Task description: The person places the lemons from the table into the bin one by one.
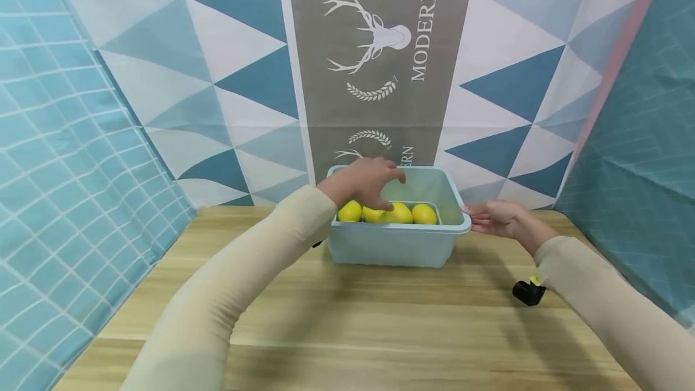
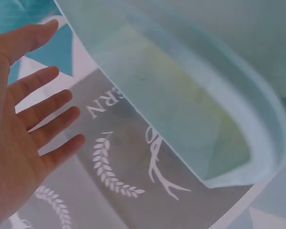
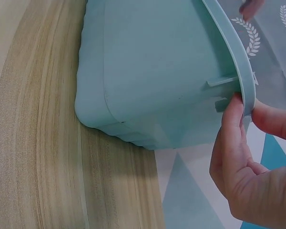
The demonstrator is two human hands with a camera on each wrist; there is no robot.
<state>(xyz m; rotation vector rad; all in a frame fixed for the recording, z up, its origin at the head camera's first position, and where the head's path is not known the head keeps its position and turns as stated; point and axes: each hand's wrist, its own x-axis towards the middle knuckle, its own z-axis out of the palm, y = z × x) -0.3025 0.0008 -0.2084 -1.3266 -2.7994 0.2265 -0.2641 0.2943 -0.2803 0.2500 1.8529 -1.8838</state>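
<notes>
A pale blue plastic bin (image 1: pixel 391 246) stands near the back of the table. Inside it, several yellow fruits that look like lemons (image 1: pixel 425 215) lie in a row in a smaller light tray (image 1: pixel 440 219). My left hand (image 1: pixel 371 181) hovers over the bin with its fingers spread and holds nothing. In the left wrist view that hand (image 2: pixel 24 129) is apart from the bin wall (image 2: pixel 157 90). At the bin's right end my right hand (image 1: pixel 496 217) pinches the rim, thumb and fingers on either side of it, as the right wrist view also shows (image 3: pixel 257 167).
A small black object with a yellow part (image 1: pixel 528 292) lies on the wooden table (image 1: pixel 347 330) near the right forearm. Part of another dark item (image 1: pixel 317 244) shows by the bin's left side. Patterned cloth (image 1: pixel 244 65) hangs behind, with blue cloth at both sides.
</notes>
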